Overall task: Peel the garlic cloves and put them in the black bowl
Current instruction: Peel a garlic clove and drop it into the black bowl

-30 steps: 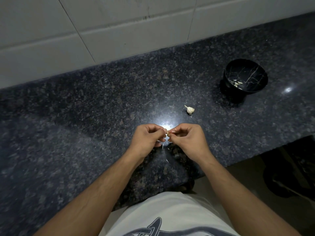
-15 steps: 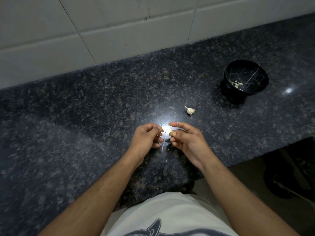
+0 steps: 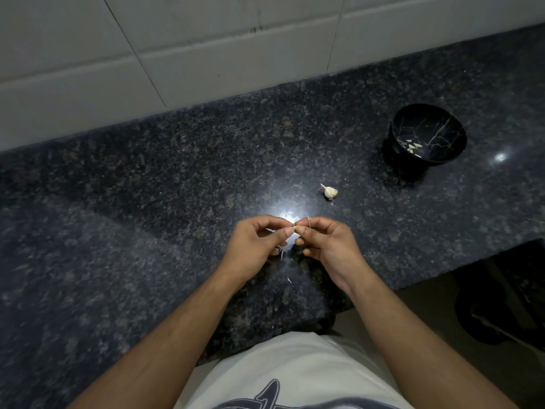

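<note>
A dark speckled granite counter (image 3: 147, 202) runs along a white tiled wall. On it, at the far right, stands a black bowl (image 3: 451, 125) with pale veining. A small piece of garlic (image 3: 330, 191) lies near the middle, well apart from the bowl, and thin skin scraps (image 3: 289, 280) lie closer to the front edge.

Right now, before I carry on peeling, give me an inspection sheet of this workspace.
Surface: dark speckled granite counter, with a bright light reflection just beyond the hands.
Job's things: black bowl at far right holds a few peeled cloves; a garlic piece with skin on lies on the counter between hands and bowl; a small clove is pinched at both hands' fingertips.
Clutter: skin scraps on the counter under the hands.
Grippers: left hand and right hand meet at the clove.
Cables: nothing seen.
Surroundings: white tiled wall behind; dark floor at lower right, details unclear.
</note>
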